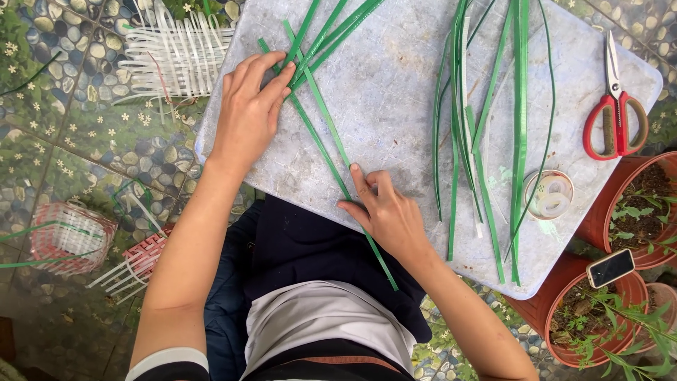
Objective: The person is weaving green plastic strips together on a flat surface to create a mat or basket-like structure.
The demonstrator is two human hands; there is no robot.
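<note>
Grip: both hands flat, unclenched; left hand [248,113], right hand [386,210] pinning green strips [321,144] underneath.

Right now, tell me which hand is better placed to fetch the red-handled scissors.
The right hand, probably. It lies nearer the red-handled metal scissors at the grey board's right edge. The left hand presses crossed green plastic strips on the far side.

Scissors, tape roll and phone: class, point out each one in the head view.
Scissors [615,116]: head view, on the red handles.
Tape roll [549,194]: head view, on its rim.
Phone [611,267]: head view, middle of its dark screen.
</note>
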